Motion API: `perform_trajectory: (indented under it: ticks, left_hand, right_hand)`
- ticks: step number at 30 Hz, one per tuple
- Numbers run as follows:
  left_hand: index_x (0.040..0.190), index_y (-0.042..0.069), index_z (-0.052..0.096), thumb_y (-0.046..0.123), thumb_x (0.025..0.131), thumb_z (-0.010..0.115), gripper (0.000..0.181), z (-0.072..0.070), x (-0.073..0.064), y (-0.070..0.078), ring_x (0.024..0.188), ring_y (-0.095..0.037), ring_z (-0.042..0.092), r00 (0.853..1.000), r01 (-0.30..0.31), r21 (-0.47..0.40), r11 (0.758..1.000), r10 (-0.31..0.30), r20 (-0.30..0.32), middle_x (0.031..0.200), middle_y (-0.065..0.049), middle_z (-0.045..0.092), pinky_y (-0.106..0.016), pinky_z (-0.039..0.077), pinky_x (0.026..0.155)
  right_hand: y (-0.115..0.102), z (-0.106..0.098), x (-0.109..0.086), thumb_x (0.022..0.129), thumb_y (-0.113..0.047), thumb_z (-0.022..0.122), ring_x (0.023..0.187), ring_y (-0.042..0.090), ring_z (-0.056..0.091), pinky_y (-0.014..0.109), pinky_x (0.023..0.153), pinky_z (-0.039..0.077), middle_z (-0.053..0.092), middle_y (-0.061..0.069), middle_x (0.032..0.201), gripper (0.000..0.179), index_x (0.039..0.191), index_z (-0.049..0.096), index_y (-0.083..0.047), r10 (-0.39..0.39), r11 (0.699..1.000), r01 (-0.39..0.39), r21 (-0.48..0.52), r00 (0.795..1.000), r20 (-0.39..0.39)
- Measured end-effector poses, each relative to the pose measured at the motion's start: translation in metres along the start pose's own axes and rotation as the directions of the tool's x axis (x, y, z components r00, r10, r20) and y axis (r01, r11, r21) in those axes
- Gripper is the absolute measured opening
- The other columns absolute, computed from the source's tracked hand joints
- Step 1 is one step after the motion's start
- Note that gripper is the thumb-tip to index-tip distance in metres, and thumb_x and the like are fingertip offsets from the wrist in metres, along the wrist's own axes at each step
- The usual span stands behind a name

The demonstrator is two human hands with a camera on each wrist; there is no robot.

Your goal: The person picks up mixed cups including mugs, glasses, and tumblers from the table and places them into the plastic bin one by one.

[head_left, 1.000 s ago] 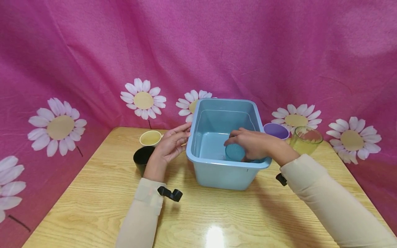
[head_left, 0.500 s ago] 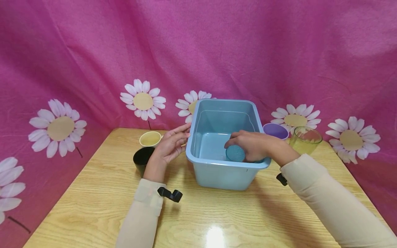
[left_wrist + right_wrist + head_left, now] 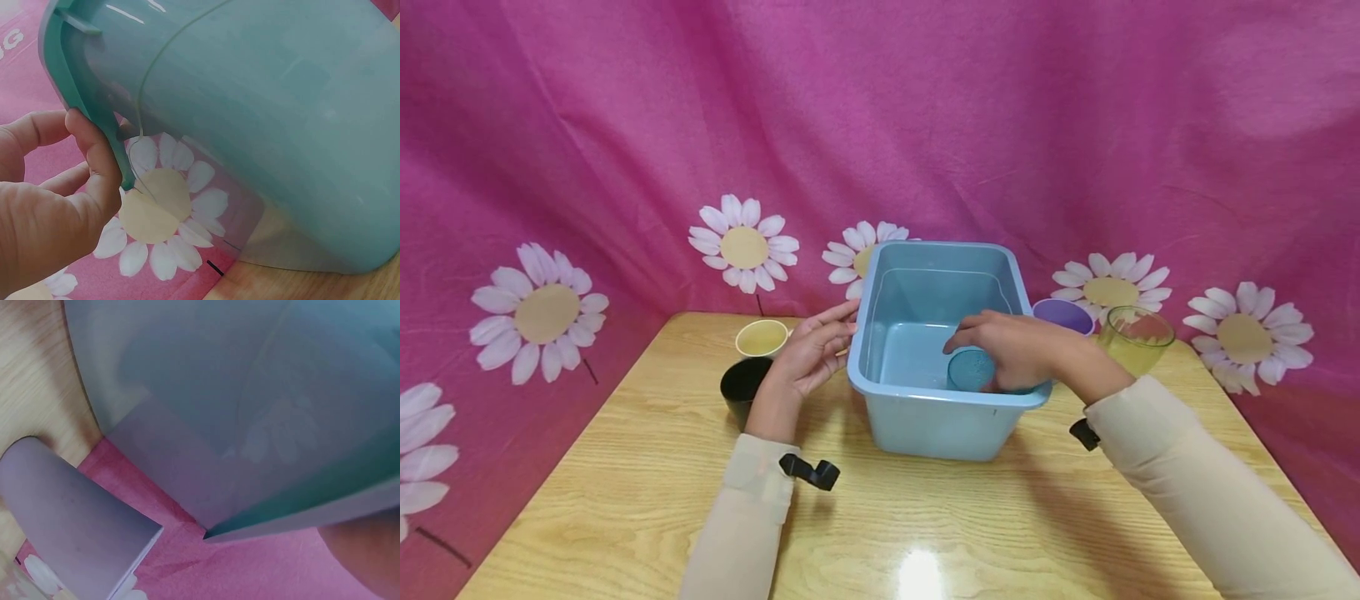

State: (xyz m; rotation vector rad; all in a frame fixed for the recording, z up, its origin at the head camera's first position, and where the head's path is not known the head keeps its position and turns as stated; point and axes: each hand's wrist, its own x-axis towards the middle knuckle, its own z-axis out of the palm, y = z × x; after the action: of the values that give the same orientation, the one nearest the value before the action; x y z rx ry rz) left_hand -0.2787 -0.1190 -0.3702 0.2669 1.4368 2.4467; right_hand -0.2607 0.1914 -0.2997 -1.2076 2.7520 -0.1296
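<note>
A light blue plastic basin (image 3: 936, 425) stands on the wooden table. My left hand (image 3: 811, 357) is at its left rim; in the left wrist view, the fingers (image 3: 94, 147) bend against the turned-down lip, with a bit of skin showing behind it. My right hand (image 3: 1015, 348) reaches over the right rim and holds a round teal cup (image 3: 970, 370) low in the near right part of the basin. The cup's round, patterned end faces up and toward me; its far side is hidden by the hand. In the right wrist view, the basin wall hides most of the hand.
Left of the basin stand a yellow cup (image 3: 762, 338) and a black cup (image 3: 743, 385), the latter partly behind my left wrist. At the right are a purple cup (image 3: 1065, 315) and a yellowish clear glass (image 3: 1137, 342). A pink flowered cloth (image 3: 880, 125) hangs behind.
The teal cup's round end has shifted slightly in my right hand, with its angle changing a little. My left hand stays at the basin's rim.
</note>
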Motion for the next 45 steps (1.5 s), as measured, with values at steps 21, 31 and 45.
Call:
perform_trajectory:
  ticks: [21,31,45]
  left_hand:
    - [0.155,-0.001,0.040,-0.002,0.103,0.049,0.053,-0.004,0.000,-0.001,0.093,-0.014,0.068,1.000,-0.013,0.003,1.000,0.013,0.003,0.116,-0.005,0.068,-0.032,0.058,0.083]
    - [0.155,-0.001,0.041,-0.002,0.103,0.048,0.052,-0.002,0.001,-0.001,0.094,-0.014,0.067,1.000,-0.011,0.001,1.000,0.011,-0.005,0.120,-0.005,0.067,-0.031,0.058,0.083]
    - [0.155,0.000,0.040,-0.002,0.103,0.049,0.053,-0.002,0.001,-0.002,0.093,-0.015,0.068,1.000,-0.008,-0.008,1.000,0.008,0.004,0.119,-0.005,0.068,-0.032,0.059,0.084]
  right_hand:
    - [0.014,-0.019,-0.011,0.090,-0.032,0.080,0.109,0.026,0.061,0.047,0.094,0.054,0.065,0.006,0.120,0.044,0.127,0.070,-0.010,-0.039,0.999,0.034,-0.023,0.973,-0.226]
    - [0.020,-0.030,-0.025,0.090,-0.022,0.080,0.103,0.029,0.061,0.049,0.090,0.054,0.067,0.009,0.115,0.037,0.122,0.071,-0.007,-0.037,0.999,0.035,-0.010,0.946,-0.321]
    - [0.038,-0.045,-0.050,0.088,-0.019,0.080,0.112,0.033,0.063,0.054,0.095,0.051,0.070,0.010,0.118,0.038,0.123,0.072,-0.006,0.041,0.999,-0.033,0.027,0.906,-0.422]
